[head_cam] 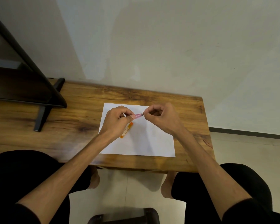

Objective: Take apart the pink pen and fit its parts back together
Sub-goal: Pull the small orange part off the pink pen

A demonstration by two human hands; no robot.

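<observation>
A pink pen [138,116] hangs just above a white sheet of paper [144,143] on the wooden table [71,120]. My left hand [116,122] grips the pen's barrel, most of which is hidden in the fist. My right hand [162,118] pinches the dark tip end of the pen between thumb and forefinger. Both hands meet over the far half of the sheet.
An orange tube-like case [126,130] lies on the paper beside my left wrist. A black monitor with its stand [44,113] fills the table's left side. The wall rises behind the table. My knees and a dark stool [124,215] are below the near edge.
</observation>
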